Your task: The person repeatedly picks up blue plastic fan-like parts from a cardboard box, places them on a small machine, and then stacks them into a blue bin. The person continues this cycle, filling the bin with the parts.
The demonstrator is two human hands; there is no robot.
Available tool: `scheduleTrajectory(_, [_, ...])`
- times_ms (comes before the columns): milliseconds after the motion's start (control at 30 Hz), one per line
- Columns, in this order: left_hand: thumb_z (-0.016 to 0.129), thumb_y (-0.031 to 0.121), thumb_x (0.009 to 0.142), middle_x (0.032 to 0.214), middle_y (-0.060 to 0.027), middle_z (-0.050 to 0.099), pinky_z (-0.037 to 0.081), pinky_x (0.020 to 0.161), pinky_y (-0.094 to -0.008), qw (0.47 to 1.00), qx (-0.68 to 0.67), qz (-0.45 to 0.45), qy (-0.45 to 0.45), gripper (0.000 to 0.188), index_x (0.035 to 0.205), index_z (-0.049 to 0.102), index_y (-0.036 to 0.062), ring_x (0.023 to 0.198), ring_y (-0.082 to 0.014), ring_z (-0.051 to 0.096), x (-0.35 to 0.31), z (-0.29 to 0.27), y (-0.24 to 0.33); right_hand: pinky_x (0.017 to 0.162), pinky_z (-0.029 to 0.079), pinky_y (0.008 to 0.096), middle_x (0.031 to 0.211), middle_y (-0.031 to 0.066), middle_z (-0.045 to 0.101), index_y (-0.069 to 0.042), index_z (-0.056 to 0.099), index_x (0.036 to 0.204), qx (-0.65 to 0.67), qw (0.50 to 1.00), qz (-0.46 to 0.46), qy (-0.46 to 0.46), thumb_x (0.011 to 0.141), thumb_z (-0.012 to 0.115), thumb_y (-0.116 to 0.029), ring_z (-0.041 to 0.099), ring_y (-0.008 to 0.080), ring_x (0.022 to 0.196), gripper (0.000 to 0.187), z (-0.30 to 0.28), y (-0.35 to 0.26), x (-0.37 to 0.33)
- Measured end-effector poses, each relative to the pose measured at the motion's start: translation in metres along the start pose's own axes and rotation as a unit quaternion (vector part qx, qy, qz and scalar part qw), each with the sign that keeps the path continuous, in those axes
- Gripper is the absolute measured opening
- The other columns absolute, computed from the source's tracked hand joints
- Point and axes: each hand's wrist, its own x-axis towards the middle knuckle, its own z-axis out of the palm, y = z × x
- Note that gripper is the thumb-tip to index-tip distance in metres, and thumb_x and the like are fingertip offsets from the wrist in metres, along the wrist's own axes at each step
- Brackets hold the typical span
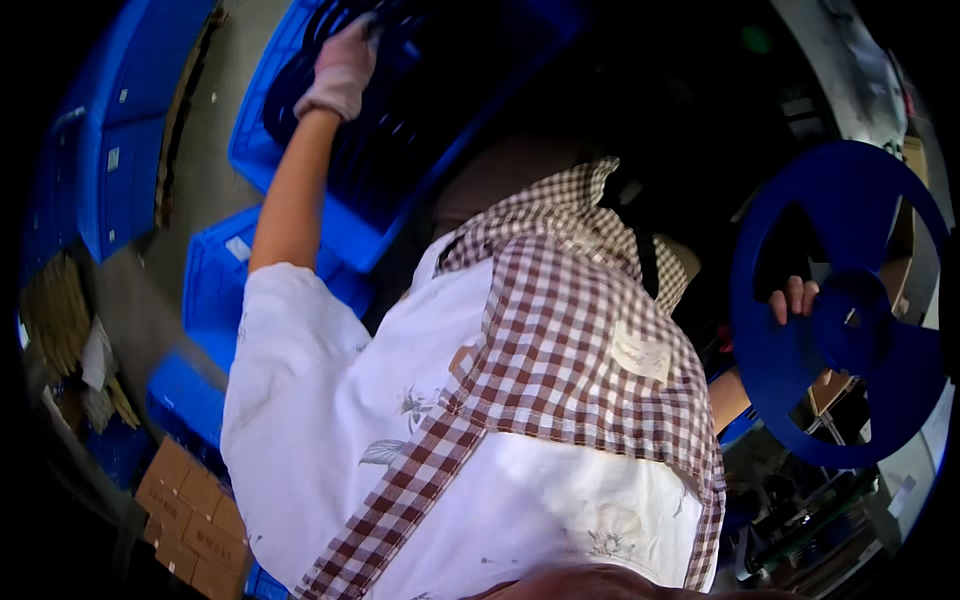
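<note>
My left hand (343,72), in a pale glove, is stretched out over a blue crate (245,140) at the upper left. Dark, curved pieces (385,130) lie stacked inside that crate; shadow hides their exact kind. The fingertips of this hand are dim and blurred, so their grip cannot be made out. On the right, my right hand (795,298) grips a large blue plastic reel (765,235) with wide cut-outs and a round hub. Its bare fingers curl through one opening near the hub, while the reel covers most of the palm.
Below the first crate stand more blue crates (215,290). Tall blue bins (110,150) line the far left, near a bundle of tan material (60,320). Brown cardboard boxes (195,515) are stacked at the lower left. Dark machinery (800,530) sits under the reel.
</note>
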Motion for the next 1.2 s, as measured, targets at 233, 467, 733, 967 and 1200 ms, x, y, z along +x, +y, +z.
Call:
scheduleTrajectory(233, [0.061, 0.007, 0.082, 0.103, -0.0150, 0.064, 0.050, 0.083, -0.0394, 0.998, -0.001, 0.049, -0.040, 0.034, 0.114, 0.060, 0.0143, 0.097, -0.0329, 0.061, 0.022, -0.053, 0.052, 0.060, 0.040, 0.0268, 0.093, 0.0122, 0.050, -0.006, 0.045, 0.119, 0.018, 0.997, -0.066, 0.025, 0.062, 0.076, -0.039, 0.043, 0.0199, 0.088, 0.072, 0.027, -0.012, 0.013])
scheduleTrajectory(467, [0.061, 0.017, 0.089, 0.100, -0.0150, 0.066, 0.051, 0.079, -0.0351, 0.926, -0.138, 0.330, 0.123, 0.030, 0.116, 0.058, 0.0071, 0.089, -0.0289, 0.064, 0.139, -0.155, 0.222, 0.061, 0.043, 0.0273, 0.094, 0.0141, 0.050, -0.007, 0.045, 0.121, 0.046, 0.991, -0.107, 0.063, 0.064, 0.075, -0.040, 0.044, 0.0205, 0.088, 0.073, 0.042, -0.008, 0.015])
scheduleTrajectory(733, [0.057, 0.017, 0.087, 0.103, -0.0151, 0.065, 0.050, 0.084, -0.0415, 0.881, 0.328, 0.342, -0.011, 0.029, 0.115, 0.060, 0.0091, 0.099, -0.0326, 0.061, 0.266, -0.083, 0.266, 0.063, 0.043, 0.0272, 0.097, 0.0136, 0.050, -0.007, 0.041, 0.125, 0.016, 0.987, -0.137, 0.080, 0.070, 0.073, -0.040, 0.044, 0.0199, 0.089, 0.072, 0.033, -0.006, 0.010])
scheduleTrajectory(967, [0.060, 0.008, 0.082, 0.090, -0.0161, 0.062, 0.048, 0.070, -0.0434, 0.863, 0.285, 0.392, 0.145, 0.026, 0.107, 0.064, 0.0122, 0.080, -0.0331, 0.060, 0.161, -0.200, 0.237, 0.065, 0.042, 0.0306, 0.097, 0.0143, 0.047, -0.009, 0.039, 0.128, 0.075, 0.984, -0.113, 0.113, 0.074, 0.067, -0.041, 0.044, 0.0216, 0.089, 0.068, 0.082, -0.025, -0.005])
scheduleTrajectory(1200, [0.055, -0.007, 0.084, 0.101, -0.0141, 0.064, 0.049, 0.084, -0.0380, 0.895, 0.055, 0.402, 0.186, 0.032, 0.111, 0.061, 0.0082, 0.097, -0.0300, 0.062, -0.035, -0.221, 0.237, 0.071, 0.043, 0.0359, 0.103, 0.0165, 0.051, -0.010, 0.029, 0.143, 0.033, 0.993, 0.085, 0.074, 0.081, 0.052, -0.046, 0.050, 0.0233, 0.087, 0.075, 0.052, 0.039, 0.039])
